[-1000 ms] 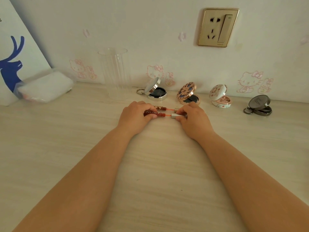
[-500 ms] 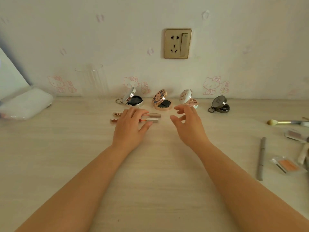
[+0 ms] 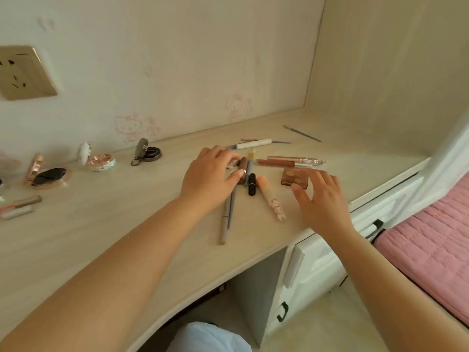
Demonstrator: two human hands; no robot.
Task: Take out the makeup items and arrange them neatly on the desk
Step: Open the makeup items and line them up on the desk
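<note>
A loose pile of makeup lies on the pale wooden desk (image 3: 127, 237): a black lipstick (image 3: 251, 184), a pink patterned tube (image 3: 272, 200), grey pencils (image 3: 225, 219), lip gloss tubes (image 3: 284, 162), a white tube (image 3: 253, 144) and a brown palette (image 3: 294, 177). My left hand (image 3: 208, 177) lies on the pile's left side, fingers curled over a small silver-tipped item; its grip is hidden. My right hand (image 3: 322, 201) hovers just right of the pink tube, fingers spread, holding nothing. Three open compacts (image 3: 100, 161) stand along the wall at left, and two lip glosses (image 3: 20, 207) lie at the left edge.
Thin brushes (image 3: 302, 130) lie far back near the corner. A gold wall socket (image 3: 22, 72) is at upper left. The desk's front edge curves close to the pile. White drawers (image 3: 317, 262) sit under it, and a pink bed (image 3: 431, 240) is on the right.
The view has swung right. Both hands left the two lip glosses by the compacts and moved right to the loose pile, the left one now resting on it.
</note>
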